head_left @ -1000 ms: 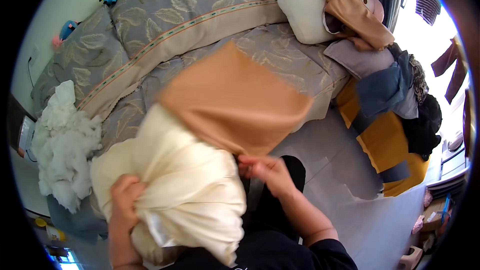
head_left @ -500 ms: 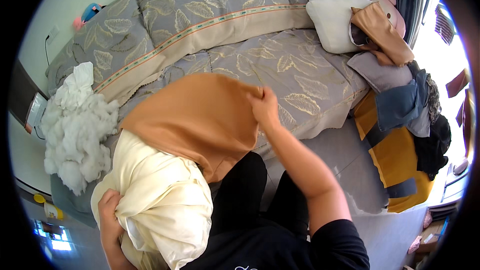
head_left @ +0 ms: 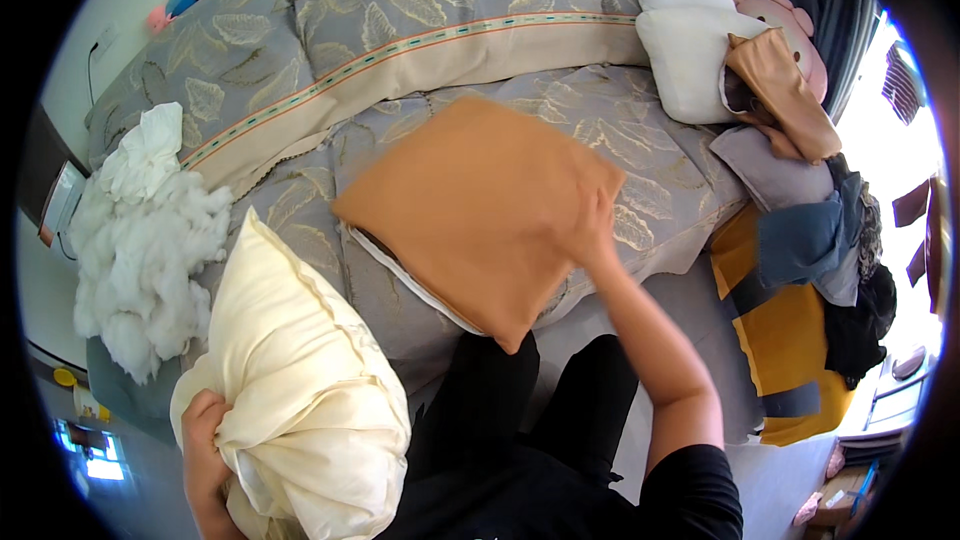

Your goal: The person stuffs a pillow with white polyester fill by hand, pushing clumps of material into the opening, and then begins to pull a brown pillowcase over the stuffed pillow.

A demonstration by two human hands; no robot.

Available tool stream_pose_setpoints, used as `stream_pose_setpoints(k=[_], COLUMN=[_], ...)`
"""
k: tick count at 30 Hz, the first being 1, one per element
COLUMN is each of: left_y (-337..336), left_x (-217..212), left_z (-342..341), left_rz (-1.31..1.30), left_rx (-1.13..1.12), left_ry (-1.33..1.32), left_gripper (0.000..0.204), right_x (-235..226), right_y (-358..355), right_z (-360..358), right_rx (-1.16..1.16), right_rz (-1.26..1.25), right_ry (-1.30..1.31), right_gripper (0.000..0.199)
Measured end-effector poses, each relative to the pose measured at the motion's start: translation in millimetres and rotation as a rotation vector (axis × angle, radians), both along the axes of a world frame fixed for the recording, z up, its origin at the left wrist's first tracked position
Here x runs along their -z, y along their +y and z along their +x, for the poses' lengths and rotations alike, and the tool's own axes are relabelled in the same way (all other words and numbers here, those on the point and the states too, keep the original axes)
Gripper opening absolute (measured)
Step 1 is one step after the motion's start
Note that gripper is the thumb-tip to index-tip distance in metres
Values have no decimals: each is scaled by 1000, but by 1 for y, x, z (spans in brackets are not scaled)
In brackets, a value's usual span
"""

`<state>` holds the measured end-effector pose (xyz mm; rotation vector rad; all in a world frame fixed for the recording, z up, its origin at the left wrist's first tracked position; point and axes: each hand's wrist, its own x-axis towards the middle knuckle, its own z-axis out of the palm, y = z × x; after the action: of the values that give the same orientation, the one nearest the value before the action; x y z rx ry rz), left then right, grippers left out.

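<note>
In my left hand [head_left: 207, 440] is a bunched fold of a plump cream cushion insert [head_left: 310, 380], held upright with one corner pointing up. A tan cushion cover [head_left: 465, 205] lies spread in a diamond on the near part of the sofa bed. Along its lower left edge an opening gapes, with a dark inside and a white strip showing. My right hand [head_left: 588, 225] rests on top of the cover by its right corner; the fingers look stretched out, though slightly blurred.
White stuffing [head_left: 150, 250] is heaped at the left. White pillows [head_left: 690, 65], another tan cover [head_left: 785, 90] and a pink plush toy [head_left: 790, 25] crowd the far right. Below them lie a grey cushion [head_left: 770, 168], blue-grey cloth [head_left: 805, 235] and a mustard-yellow cloth [head_left: 785, 350].
The tan cover has come off the cream insert, moved right and lies flat on the sofa bed. My right hand has shifted right with it. My left hand still grips the insert.
</note>
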<state>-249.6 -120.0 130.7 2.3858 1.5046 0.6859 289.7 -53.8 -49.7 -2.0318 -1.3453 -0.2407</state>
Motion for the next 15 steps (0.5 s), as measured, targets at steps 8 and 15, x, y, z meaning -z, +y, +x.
stream_pose_setpoints(k=[8,15], left_y=[27,150], left_x=[-35,-59], left_z=[-10,167], left_rz=[231,543], left_rx=[-50,774], left_ry=[94,85], left_gripper=[29,33], right_x=[43,-10], right_y=[-76,-76], right_z=[-150,-101], right_rx=[33,-281], right_rz=[93,507], right_ry=[430,1318], right_gripper=[100,84])
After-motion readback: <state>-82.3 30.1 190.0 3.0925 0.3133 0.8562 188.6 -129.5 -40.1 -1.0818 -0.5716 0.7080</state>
